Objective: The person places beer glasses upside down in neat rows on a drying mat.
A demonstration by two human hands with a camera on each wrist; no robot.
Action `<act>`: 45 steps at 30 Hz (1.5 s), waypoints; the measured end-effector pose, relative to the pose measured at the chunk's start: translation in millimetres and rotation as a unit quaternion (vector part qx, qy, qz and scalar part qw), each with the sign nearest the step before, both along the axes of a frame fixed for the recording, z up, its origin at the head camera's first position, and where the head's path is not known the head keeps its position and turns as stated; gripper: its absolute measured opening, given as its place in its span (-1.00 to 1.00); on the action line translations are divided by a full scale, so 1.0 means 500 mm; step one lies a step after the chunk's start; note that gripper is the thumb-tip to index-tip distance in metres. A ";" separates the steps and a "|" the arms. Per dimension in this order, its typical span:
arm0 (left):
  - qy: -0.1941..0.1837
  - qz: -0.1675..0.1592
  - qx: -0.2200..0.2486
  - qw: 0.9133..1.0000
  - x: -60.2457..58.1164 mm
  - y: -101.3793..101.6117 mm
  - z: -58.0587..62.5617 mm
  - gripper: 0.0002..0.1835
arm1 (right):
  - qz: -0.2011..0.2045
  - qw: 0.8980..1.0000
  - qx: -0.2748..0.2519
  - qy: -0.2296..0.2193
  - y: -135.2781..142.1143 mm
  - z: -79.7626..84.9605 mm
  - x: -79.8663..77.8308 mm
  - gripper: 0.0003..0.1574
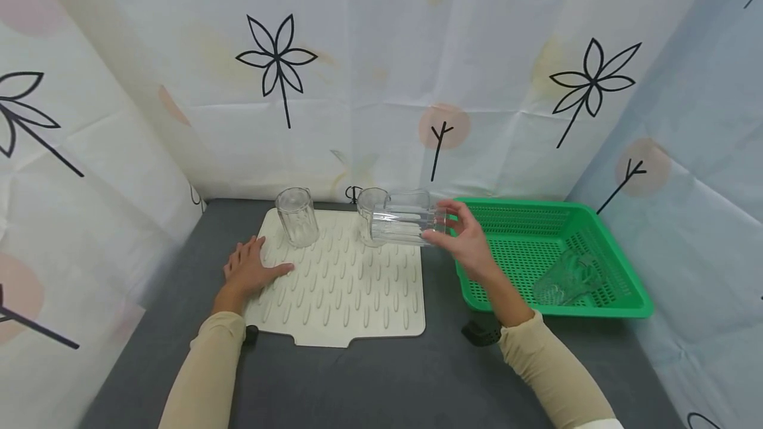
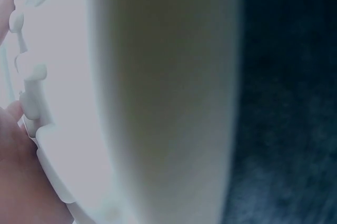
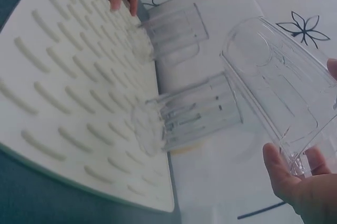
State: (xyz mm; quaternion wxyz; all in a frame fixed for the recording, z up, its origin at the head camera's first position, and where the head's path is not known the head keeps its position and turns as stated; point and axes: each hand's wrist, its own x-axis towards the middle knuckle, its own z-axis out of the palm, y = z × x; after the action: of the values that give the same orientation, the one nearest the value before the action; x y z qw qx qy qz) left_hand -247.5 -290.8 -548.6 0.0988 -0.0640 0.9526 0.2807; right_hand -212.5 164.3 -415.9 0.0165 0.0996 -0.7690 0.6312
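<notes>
My right hand point(image 1: 467, 243) grips a clear glass mug point(image 1: 401, 225) by one end, thumb below and fingers above. The mug lies sideways in the air over the right part of a white ribbed drying mat point(image 1: 346, 290). Two more clear glass mugs stand on the mat toward its back: one mug point(image 1: 298, 217) at the left, and another mug point(image 3: 187, 111) partly behind the held one in the head view. With fingers spread and straight, my left hand point(image 1: 250, 271) rests on the mat's left edge. The left wrist view is mostly filled by the blurred mat edge.
Right of the mat stands a green plastic basket point(image 1: 620, 257) with perforated walls. One clear glass mug point(image 1: 566, 280) lies inside it. The dark grey table point(image 1: 381, 382) runs back to a patterned white cloth point(image 1: 381, 85), which also hangs at both sides.
</notes>
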 end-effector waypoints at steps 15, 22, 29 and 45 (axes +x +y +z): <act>0.006 0.001 0.004 1.000 0.005 0.005 0.006 0.31 | 0.040 0.998 -0.037 -0.014 -0.095 -0.034 0.012 -0.18; 0.004 -0.001 0.004 1.000 0.005 0.007 0.006 0.33 | 0.058 0.997 -0.053 -0.015 -0.139 -0.057 0.018 -0.21; 0.006 -0.005 0.003 1.000 0.005 0.004 0.003 0.33 | 0.082 0.992 -0.084 -0.035 -0.184 -0.085 0.023 -0.22; 0.010 -0.014 0.010 1.000 0.008 0.005 0.014 0.23 | 0.115 0.988 -0.087 -0.048 -0.262 -0.149 0.011 -0.21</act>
State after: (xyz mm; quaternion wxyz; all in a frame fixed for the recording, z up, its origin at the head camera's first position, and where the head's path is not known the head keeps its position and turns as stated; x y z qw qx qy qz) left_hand -243.2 -288.1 -541.6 0.0938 -0.0468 0.9515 0.2894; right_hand -206.7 33.6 -490.6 -0.0845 0.1553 -0.6942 0.6978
